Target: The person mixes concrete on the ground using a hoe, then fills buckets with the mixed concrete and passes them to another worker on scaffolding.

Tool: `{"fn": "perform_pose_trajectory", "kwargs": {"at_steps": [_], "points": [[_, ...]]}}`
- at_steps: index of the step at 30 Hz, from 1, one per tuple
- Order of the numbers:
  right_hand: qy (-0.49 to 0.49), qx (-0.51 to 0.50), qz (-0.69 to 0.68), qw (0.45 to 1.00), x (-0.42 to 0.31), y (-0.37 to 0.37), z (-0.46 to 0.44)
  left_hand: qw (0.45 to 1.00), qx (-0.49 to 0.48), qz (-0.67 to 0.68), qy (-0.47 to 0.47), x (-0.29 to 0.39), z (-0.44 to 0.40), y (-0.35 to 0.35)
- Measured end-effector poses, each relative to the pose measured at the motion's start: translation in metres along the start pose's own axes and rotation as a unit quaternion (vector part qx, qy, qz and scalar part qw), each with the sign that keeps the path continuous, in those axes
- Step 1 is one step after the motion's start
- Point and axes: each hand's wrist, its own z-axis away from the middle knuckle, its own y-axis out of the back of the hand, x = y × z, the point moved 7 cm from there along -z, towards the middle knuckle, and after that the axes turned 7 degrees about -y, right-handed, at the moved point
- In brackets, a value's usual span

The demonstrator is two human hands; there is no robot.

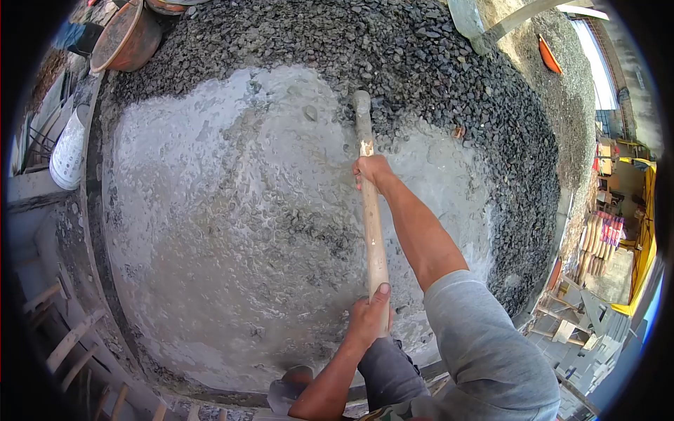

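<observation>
Head view: a long, pale wooden handle [374, 245], reaching over wet grey concrete [189, 231], is gripped high by the right hand [372, 170], near its butt by the left hand [366, 317]; stiff, probably heavy-ended, it is best steadied at both points.

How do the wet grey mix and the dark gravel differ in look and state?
The wet mix is paler grey, while the gravel is mostly darker. The wet mix forms a glistening, lumpy layer; the gravel shows as separate, angular stones. Both are spread out, and they meet along an uneven edge.
</observation>
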Motion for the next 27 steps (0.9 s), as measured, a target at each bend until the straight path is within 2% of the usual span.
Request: {"fn": "perform_pose_trajectory", "kwargs": {"at_steps": [2, 3, 5, 6, 7, 9, 11, 14, 17, 21, 22, 25, 27], "points": [[-0.019, 0.002, 0.008, 1.0, 0.015, 0.007, 0.025, 0.999, 0.025, -0.025, 0.001, -0.009, 0.03, -0.006], [0.064, 0.013, -0.036, 0.997, -0.042, 0.01, -0.008, 0.996, 0.0, -0.065, -0.068, 0.01, -0.038, 0.012], [0.046, 0.008, -0.075, 0.996, 0.007, 0.004, 0.018, 0.995, -0.002, -0.098, -0.023, 0.001, 0.007, 0.033], [0.029, -0.003, -0.091, 0.995, 0.031, 0.004, 0.029, 0.987, 0.007, -0.159, 0.016, -0.017, 0.03, 0.036], [0.021, -0.012, -0.11, 0.994, 0.053, 0.008, 0.035, 0.972, -0.001, -0.233, 0.017, -0.023, 0.046, 0.04], [-0.026, -0.042, -0.172, 0.984, 0.095, 0.013, 0.062, 0.932, -0.02, -0.362, 0.016, -0.033, 0.076, 0.036], [-0.058, -0.024, -0.228, 0.972, 0.136, 0.017, 0.1, 0.875, -0.026, -0.482, 0.037, -0.043, 0.109, 0.051], [-0.093, -0.004, -0.282, 0.955, 0.18, 0.022, 0.165, 0.846, -0.085, -0.522, 0.072, -0.063, 0.151, 0.076], [-0.068, 0.049, -0.305, 0.949, 0.175, 0.04, 0.212, 0.882, -0.127, -0.445, 0.093, -0.09, 0.17, 0.106], [0.021, 0.088, -0.333, 0.938, 0.122, 0.084, 0.23, 0.846, -0.176, -0.503, 0.008, -0.07, 0.115, 0.084], [0.079, 0.085, -0.336, 0.934, 0.091, 0.098, 0.228, 0.839, -0.174, -0.513, -0.046, -0.057, 0.086, 0.073], [0.203, 0.077, -0.306, 0.927, -0.026, 0.127, 0.216, 0.831, -0.173, -0.505, -0.157, 0.024, 0.012, 0.028], [0.258, 0.066, -0.295, 0.918, -0.101, 0.125, 0.182, 0.851, -0.142, -0.451, -0.229, 0.087, -0.041, 0.021]]}}
